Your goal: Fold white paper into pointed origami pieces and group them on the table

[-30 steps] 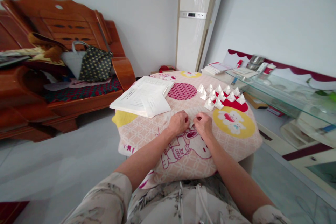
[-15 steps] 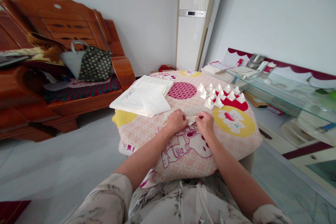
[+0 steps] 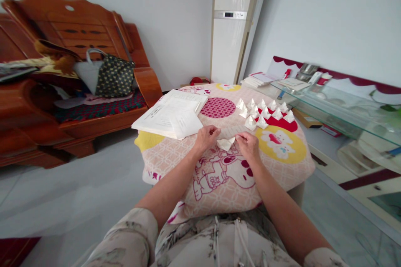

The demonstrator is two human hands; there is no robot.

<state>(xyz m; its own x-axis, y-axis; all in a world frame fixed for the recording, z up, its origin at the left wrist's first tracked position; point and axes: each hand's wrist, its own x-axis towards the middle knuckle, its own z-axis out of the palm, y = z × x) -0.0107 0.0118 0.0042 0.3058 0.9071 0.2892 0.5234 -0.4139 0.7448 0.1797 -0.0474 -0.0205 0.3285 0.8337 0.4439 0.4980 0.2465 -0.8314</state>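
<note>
Folded paper [image 3: 226,144]: small, off-white, near end pointed, far side wider.

Paper piece [image 3: 226,144] on tablecloth [image 3: 175,156], between left hand [image 3: 206,138] and right hand [image 3: 248,146] — paper stack [image 3: 158,114] beyond it to the left, rows of paper pyramids [image 3: 264,113] beyond to the right, same cloth. Bench [image 3: 84,21] stands left of the table, bag [image 3: 114,76] on its seat; shelf [image 3: 338,108] to the right — air conditioner [image 3: 228,50] behind.

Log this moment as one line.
paper: folded | left hand: near its left corner, contact unclear | right hand: at its right corner | folded shapes: grouped on cloth | sheets: stacked left
</note>
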